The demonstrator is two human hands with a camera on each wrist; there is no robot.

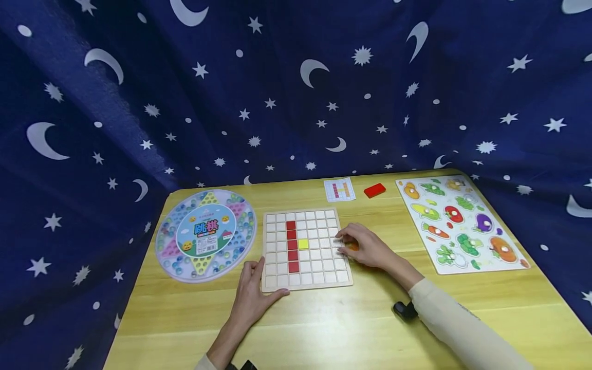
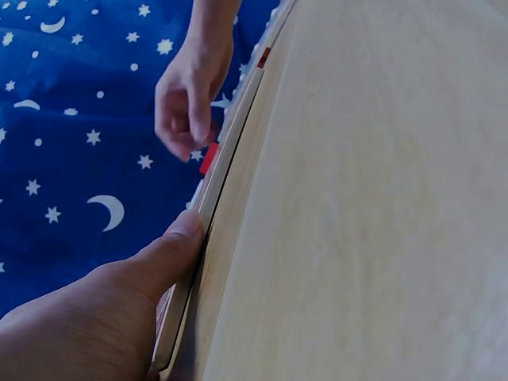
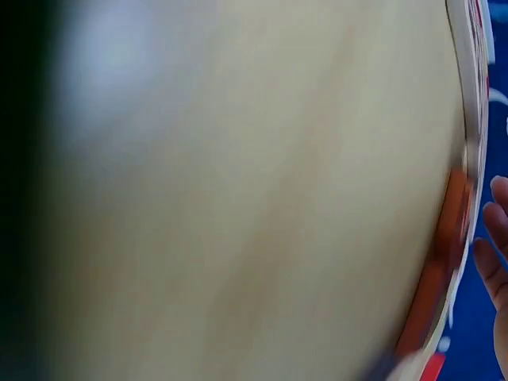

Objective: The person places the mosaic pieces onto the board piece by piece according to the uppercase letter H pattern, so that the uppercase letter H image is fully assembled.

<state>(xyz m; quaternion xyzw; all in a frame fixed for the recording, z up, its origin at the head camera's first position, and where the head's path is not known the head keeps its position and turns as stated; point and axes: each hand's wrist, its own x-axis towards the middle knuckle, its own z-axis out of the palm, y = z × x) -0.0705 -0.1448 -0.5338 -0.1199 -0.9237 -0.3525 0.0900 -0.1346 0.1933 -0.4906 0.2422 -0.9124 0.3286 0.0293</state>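
A wooden grid board (image 1: 273,281) lies mid-table, with a column of red squares (image 1: 293,244) and one yellow square (image 1: 302,243) beside it. My left hand (image 1: 250,298) holds the board's near left corner, thumb along the front edge, fingers at the left side. Over the right edge hovers my right hand (image 1: 367,247), thumb and forefinger apart with nothing visible between them. Behind its fingers an orange piece (image 1: 353,246) is partly hidden. In the right wrist view, orange pieces (image 3: 432,286) lie beside the board, and fingertips (image 3: 492,218) show at the right edge.
Behind the board are a patterned card (image 1: 330,192) and a red piece (image 1: 374,190). A round marble game box (image 1: 174,272) stands at left, a vegetable puzzle board (image 1: 427,257) at right. Starry blue cloth (image 1: 296,133) hangs behind the table.
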